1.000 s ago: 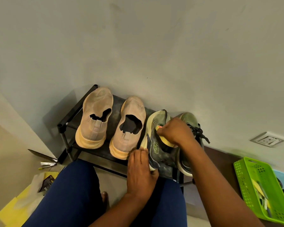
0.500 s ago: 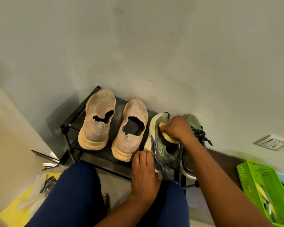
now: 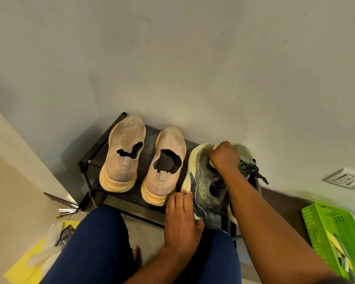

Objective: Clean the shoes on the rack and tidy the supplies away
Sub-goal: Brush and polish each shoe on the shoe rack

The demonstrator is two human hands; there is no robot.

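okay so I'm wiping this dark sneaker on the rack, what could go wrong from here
1. The dark sneaker is tipped on its side at the rack's front edge, steadied only by your left hand; a hard push from the right hand might slide it off.
2. Dust wiped off could land on the tan shoe right beside it.
3. The laces of the green shoe behind might snag your wrist.

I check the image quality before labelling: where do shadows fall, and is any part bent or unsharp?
Head view: the rack casts a soft shadow leftwards on the wall; wide-angle bending curves the green basket at the right edge; the right hand and the grey-green shoe look slightly soft; no glare.
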